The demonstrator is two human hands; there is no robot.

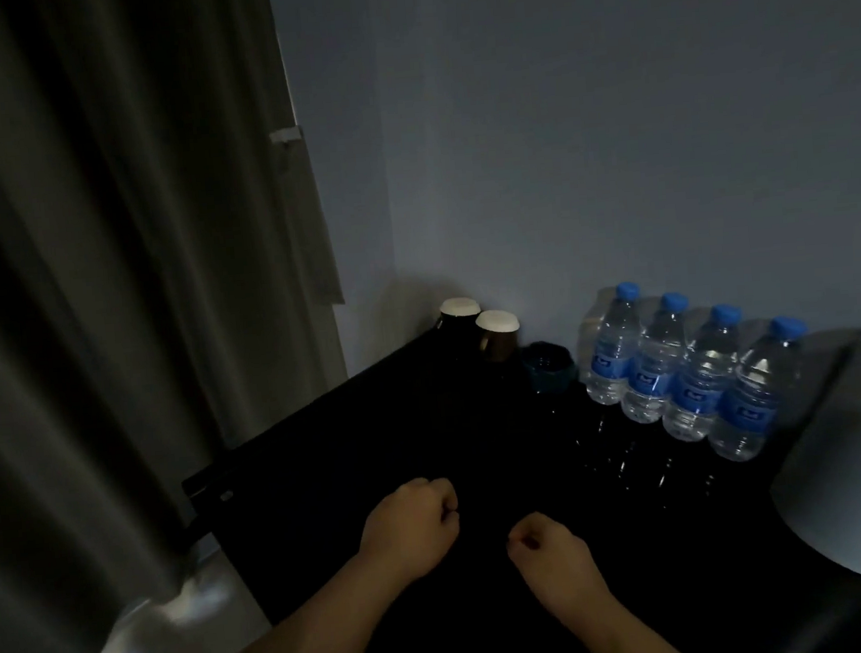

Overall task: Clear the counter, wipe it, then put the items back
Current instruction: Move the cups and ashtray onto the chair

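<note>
The room is dim. A black counter [375,433] fills the lower middle. Several clear water bottles with blue caps [679,373] stand in a row along the back wall at the right. Two upturned dark cups with pale bases [496,334] sit in the far corner, and a dark teal round container [550,368] stands between them and the bottles. My left hand [413,528] and my right hand [549,549] hover over the counter's near part, both curled into fists with nothing seen in them.
A white lampshade [851,458] rises at the right edge, close to the last bottle. A heavy grey curtain [107,300] hangs at the left down to the pale floor [203,602]. Plain walls meet in the corner behind the cups.
</note>
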